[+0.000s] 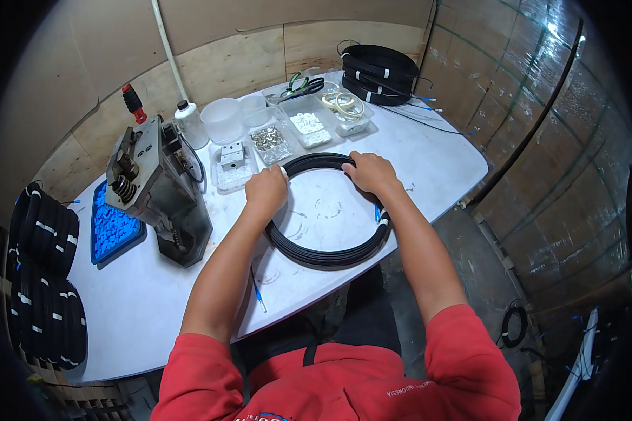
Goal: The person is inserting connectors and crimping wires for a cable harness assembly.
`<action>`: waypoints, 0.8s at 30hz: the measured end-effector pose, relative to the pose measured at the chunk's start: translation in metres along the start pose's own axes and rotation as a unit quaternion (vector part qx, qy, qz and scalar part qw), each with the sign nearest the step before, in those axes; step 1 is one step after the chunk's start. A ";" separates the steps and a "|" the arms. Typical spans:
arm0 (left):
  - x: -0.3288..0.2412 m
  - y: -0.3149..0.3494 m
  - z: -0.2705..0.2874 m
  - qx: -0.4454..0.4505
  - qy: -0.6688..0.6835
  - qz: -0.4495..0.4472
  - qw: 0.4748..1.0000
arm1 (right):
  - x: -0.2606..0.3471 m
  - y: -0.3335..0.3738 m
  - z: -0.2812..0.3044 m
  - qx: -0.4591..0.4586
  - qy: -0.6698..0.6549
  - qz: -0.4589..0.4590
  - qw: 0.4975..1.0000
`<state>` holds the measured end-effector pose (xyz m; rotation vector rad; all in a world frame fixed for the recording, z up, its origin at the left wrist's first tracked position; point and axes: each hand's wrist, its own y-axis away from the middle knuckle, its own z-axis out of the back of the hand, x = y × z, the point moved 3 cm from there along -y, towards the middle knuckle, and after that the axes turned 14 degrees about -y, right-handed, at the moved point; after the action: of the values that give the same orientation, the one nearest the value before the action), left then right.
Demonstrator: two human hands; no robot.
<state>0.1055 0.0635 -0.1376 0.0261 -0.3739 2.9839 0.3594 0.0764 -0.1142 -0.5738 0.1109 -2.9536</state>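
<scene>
A coil of black cable (326,258) lies on the white table (439,172) in front of me. My left hand (267,188) is closed round its far left side, beside a white band. My right hand (372,172) grips the far right side, with the thumb on the inner edge. White tape wraps the coil at its right, close to a blue cable connector (377,213). Another cable end with a blue connector (260,297) sticks out at the near left, by the table's front edge.
Left of the coil stands a metal press (168,186), beside a blue tray (100,260) of small blue parts. Clear containers (221,121), a white bottle (189,125) and scissors (307,88) sit behind. Bundled coils are stacked back right (379,74) and far left (49,309).
</scene>
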 end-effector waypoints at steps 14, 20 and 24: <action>0.001 -0.005 -0.003 -0.006 -0.049 -0.020 0.999 | 0.009 0.011 0.000 0.028 0.018 -0.031 0.999; 0.001 -0.009 -0.006 -0.014 -0.014 -0.027 0.999 | 0.010 0.004 -0.011 0.040 0.066 0.056 0.995; 0.006 -0.008 -0.007 -0.020 0.012 -0.022 0.999 | 0.015 -0.012 -0.018 0.077 -0.007 0.076 0.994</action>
<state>0.1005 0.0738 -0.1421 -0.0051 -0.4247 2.9305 0.3380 0.0866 -0.1241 -0.5392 -0.0697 -2.7789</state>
